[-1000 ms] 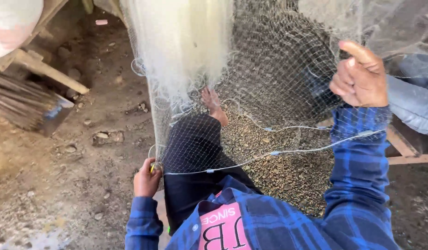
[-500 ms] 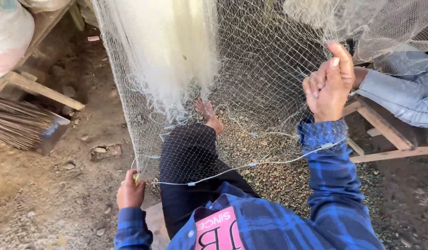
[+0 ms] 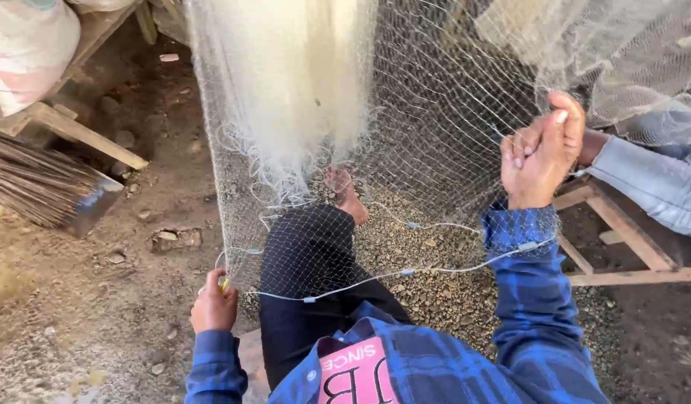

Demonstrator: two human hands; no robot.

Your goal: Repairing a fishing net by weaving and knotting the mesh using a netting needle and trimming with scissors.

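A fine pale fishing net (image 3: 443,112) hangs in front of me and drapes over my outstretched leg (image 3: 308,254). My right hand (image 3: 541,153) is raised at the right, fingers closed on the mesh. My left hand (image 3: 213,305) sits low at the left, gripping the net's lower corner together with a small yellow tool. A weighted edge line (image 3: 405,272) with small beads stretches between my two hands. A bunched white part of the net (image 3: 286,82) hangs at the upper left.
Another person's grey sleeve (image 3: 652,179) reaches in at the right above a wooden frame (image 3: 622,232). A bundle of sticks (image 3: 31,187), a plank (image 3: 84,135) and a sack (image 3: 24,52) lie at the left. Dirt and gravel cover the ground.
My right hand has come down and toward the centre, closing on the mesh. My left hand has shifted slightly lower. The view has tilted a little.
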